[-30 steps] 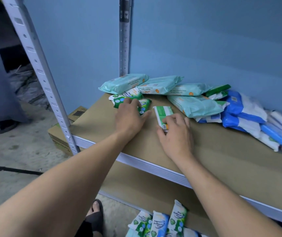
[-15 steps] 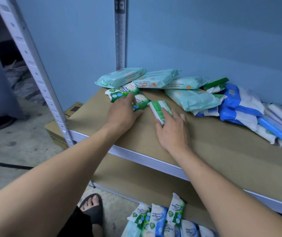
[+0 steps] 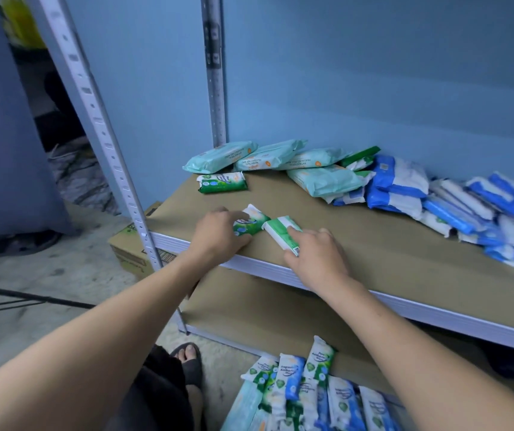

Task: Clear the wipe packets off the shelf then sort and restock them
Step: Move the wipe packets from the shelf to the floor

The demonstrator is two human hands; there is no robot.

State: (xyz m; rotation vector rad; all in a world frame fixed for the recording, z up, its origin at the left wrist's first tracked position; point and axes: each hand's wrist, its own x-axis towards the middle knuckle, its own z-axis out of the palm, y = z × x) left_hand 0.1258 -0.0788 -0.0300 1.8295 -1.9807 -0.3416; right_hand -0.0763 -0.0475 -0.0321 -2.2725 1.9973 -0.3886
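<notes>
Left hand (image 3: 218, 234) grips a green packet (image 3: 251, 223), right hand (image 3: 315, 253) a green-white packet (image 3: 280, 230), both at the shelf (image 3: 374, 253) edge; either could slip onto the floor pile (image 3: 305, 390).

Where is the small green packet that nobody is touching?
The untouched green packet lies at the shelf's back left, just in front of the teal packets.

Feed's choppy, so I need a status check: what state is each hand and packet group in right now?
Left hand: gripping a small green packet near the shelf edge.
Right hand: on a green-white packet.
Lone green packet: flat, untouched.
Mint packets: piled at back.
Blue packets: heaped, right.
</notes>
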